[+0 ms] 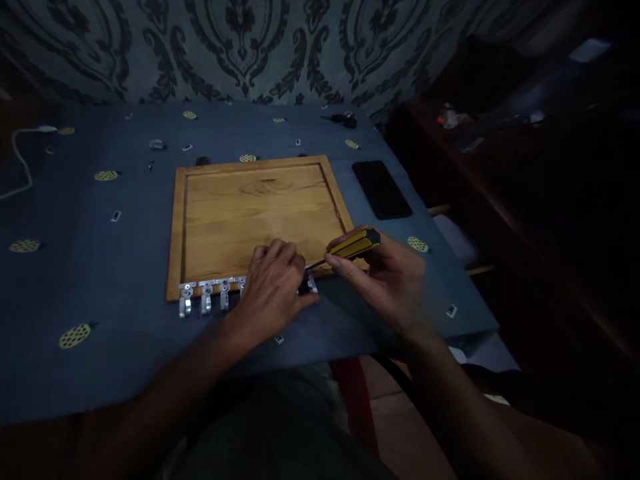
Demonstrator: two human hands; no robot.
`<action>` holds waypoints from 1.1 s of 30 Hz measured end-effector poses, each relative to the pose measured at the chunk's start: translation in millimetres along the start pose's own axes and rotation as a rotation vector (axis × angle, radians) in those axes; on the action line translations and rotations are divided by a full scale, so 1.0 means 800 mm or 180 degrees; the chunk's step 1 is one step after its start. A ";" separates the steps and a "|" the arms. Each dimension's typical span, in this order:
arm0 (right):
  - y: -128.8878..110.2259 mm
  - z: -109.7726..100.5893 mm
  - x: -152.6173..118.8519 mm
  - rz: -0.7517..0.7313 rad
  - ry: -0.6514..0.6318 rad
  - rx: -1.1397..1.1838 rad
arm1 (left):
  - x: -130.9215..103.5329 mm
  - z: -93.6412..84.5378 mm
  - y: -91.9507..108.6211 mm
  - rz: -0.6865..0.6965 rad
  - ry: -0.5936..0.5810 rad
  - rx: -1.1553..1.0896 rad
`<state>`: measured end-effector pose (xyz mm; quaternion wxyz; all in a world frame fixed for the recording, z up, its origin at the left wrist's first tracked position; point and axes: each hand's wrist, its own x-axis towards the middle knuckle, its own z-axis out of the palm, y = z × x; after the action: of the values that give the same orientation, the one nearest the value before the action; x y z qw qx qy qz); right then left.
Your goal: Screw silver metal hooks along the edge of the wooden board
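Observation:
A framed wooden board [260,220] lies on the table, with several shiny metal hooks [207,298] along its near edge. My left hand [273,287] presses down over that edge, its fingers curled and its thumb below. Between thumb and forefinger sits a metal hook [313,284], partly covered by the hand. Wrapped in my right hand [387,280] is a screwdriver [355,245] with a yellow and black handle. Its shaft slants down to the left and its tip meets the hook by my left fingers. Whether a screw is under the tip cannot be seen.
A black phone [382,189] lies right of the board. Farther back are a dark object [343,120], a loose metal piece [157,144] and tiny parts [151,165]. A white cable [23,150] runs along the left. The blue patterned tablecloth [125,267] ends near my lap.

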<state>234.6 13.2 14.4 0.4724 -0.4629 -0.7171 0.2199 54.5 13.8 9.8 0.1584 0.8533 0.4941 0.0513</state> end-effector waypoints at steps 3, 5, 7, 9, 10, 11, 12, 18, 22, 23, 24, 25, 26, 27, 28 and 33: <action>-0.004 -0.004 -0.006 -0.0018 0.0366 0.0071 | -0.001 0.001 -0.001 0.0021 0.0054 -0.0008; -0.005 -0.007 -0.010 0.0033 0.0460 0.0047 | -0.001 0.001 -0.001 0.0028 0.0066 0.0000; -0.004 -0.008 -0.012 0.0064 0.0380 -0.0002 | -0.001 0.001 -0.001 0.0014 0.0058 0.0021; 0.000 -0.008 -0.014 0.0032 0.0276 -0.0020 | -0.001 0.000 0.000 0.0001 0.0045 0.0045; 0.003 -0.007 -0.014 0.0001 0.0243 -0.0010 | -0.001 0.000 0.000 0.0001 0.0037 0.0052; 0.006 -0.005 -0.015 -0.0021 0.0226 0.0010 | -0.001 -0.001 0.001 0.0002 0.0029 0.0054; 0.008 -0.004 -0.016 -0.0030 0.0219 0.0034 | -0.001 -0.001 0.001 0.0004 0.0022 0.0052; 0.010 0.002 -0.018 0.0126 0.0196 0.0129 | -0.001 -0.001 0.000 0.0009 0.0014 0.0039; 0.009 0.003 -0.016 0.0127 0.0164 0.0186 | 0.000 0.000 0.000 0.0010 0.0034 0.0039; 0.009 0.004 -0.016 0.0124 0.0148 0.0190 | 0.000 0.000 0.000 0.0012 0.0032 0.0043; 0.010 0.004 -0.015 0.0120 0.0127 0.0180 | 0.000 0.000 0.000 0.0014 0.0034 0.0048; 0.010 0.004 -0.014 0.0107 0.0110 0.0151 | -0.001 0.000 0.000 0.0014 0.0030 0.0053; 0.010 0.004 -0.014 0.0081 0.0095 0.0104 | -0.001 0.000 0.000 0.0011 0.0023 0.0060; 0.011 0.003 -0.013 0.0048 0.0074 0.0046 | -0.001 0.000 0.000 0.0015 0.0022 0.0065; 0.011 0.003 -0.012 0.0006 0.0068 -0.0011 | -0.001 0.000 0.000 0.0021 0.0035 0.0071; 0.010 0.000 -0.007 -0.0098 0.0072 -0.0196 | -0.002 0.005 -0.002 0.0089 0.0194 0.0123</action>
<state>239.1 12.4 6.0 0.4694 -0.4686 -0.7251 0.1852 53.2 12.7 5.7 0.1260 0.8611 0.4877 0.0699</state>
